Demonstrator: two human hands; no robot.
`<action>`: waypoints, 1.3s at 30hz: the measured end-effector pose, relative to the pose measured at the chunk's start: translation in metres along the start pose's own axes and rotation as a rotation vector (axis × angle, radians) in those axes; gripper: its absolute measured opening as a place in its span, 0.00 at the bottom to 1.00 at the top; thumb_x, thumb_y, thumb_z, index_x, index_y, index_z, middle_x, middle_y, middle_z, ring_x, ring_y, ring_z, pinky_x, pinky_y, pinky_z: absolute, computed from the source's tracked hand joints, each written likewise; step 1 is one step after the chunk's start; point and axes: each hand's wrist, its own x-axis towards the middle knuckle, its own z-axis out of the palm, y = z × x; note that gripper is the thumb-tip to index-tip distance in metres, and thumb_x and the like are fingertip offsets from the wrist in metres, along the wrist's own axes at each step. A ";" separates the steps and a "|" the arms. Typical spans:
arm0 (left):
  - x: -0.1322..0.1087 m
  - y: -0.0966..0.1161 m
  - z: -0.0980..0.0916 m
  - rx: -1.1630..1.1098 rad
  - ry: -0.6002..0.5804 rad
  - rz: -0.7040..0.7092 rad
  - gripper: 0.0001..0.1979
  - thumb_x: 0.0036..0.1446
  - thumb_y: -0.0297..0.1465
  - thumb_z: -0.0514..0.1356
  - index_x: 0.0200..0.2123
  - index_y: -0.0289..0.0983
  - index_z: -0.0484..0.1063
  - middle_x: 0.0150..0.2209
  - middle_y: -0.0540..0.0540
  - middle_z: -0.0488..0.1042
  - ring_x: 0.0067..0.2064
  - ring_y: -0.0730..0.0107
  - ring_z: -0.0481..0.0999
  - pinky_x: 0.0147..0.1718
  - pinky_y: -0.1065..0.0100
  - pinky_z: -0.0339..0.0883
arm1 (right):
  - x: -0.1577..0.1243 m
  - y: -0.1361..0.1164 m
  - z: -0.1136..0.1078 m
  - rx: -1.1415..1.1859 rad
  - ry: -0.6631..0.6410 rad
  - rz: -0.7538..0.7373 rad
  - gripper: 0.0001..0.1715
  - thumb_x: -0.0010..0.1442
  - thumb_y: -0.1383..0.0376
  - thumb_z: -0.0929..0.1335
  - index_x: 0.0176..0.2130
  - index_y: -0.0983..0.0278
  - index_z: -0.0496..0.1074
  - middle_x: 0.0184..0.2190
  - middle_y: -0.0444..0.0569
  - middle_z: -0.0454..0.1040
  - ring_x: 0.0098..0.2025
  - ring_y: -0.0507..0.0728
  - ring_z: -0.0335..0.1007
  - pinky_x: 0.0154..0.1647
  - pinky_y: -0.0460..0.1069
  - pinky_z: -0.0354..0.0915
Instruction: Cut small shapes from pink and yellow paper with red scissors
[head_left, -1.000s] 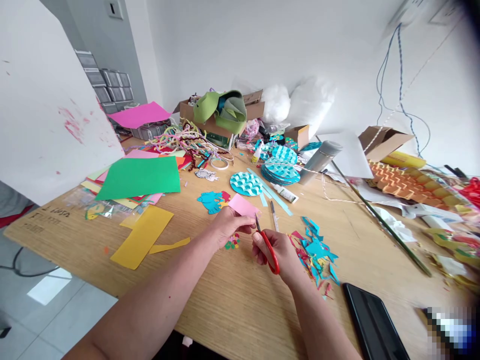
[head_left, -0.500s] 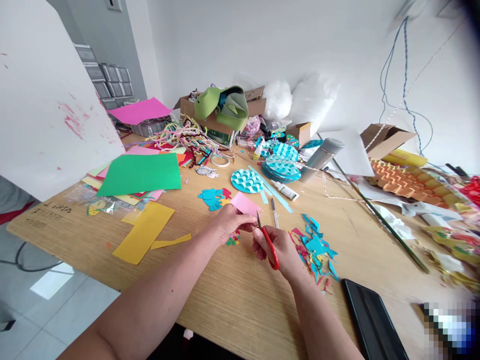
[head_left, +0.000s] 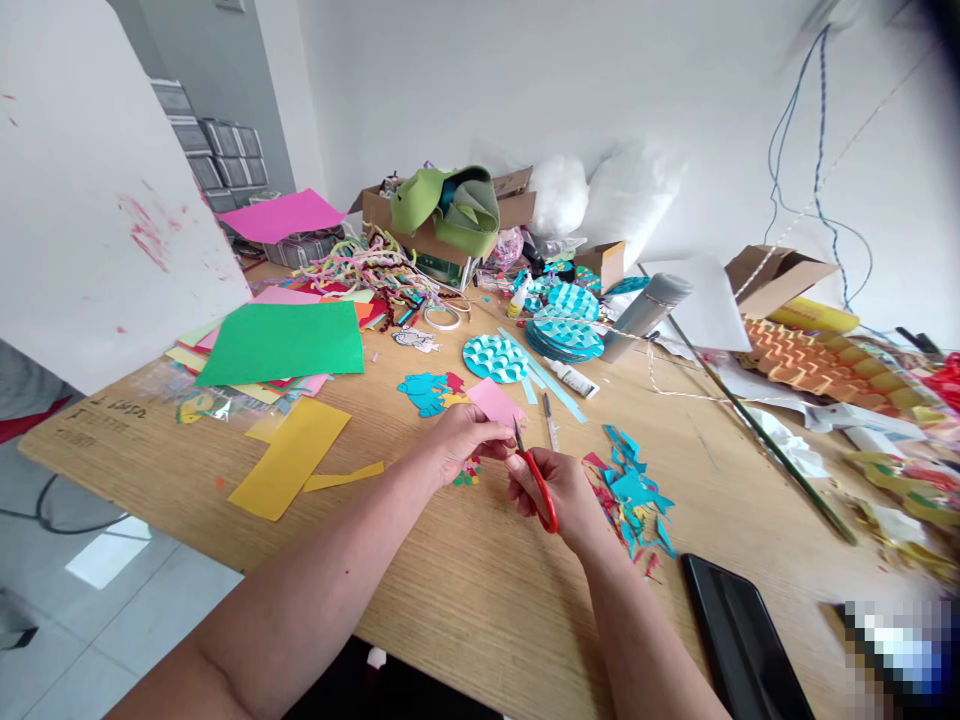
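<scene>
Fingers clamped, the left hand (head_left: 463,442) pinches flat pink paper (head_left: 495,401) while the right hand (head_left: 568,492) grips slim-bladed, red-handled scissors (head_left: 541,486) above a wood-grained table (head_left: 457,610).

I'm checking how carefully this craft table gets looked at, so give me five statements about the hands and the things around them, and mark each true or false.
1. The right hand holds the scissors, and the left hand holds the pink paper. True.
2. The scissors have green handles. False: the handles are red.
3. The green sheet lies on top of other coloured paper. True.
4. The phone lies to the left of the left hand. False: the phone lies to the right of the right hand.
5. The pen lies on the table, beyond the right hand. True.
</scene>
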 end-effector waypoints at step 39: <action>0.002 -0.002 -0.002 -0.023 -0.053 -0.033 0.07 0.39 0.25 0.66 0.24 0.30 0.71 0.18 0.50 0.69 0.18 0.82 0.64 0.20 0.75 0.55 | -0.002 0.002 -0.002 0.006 -0.032 -0.020 0.29 0.49 0.43 0.71 0.21 0.66 0.69 0.16 0.46 0.71 0.16 0.50 0.65 0.16 0.43 0.58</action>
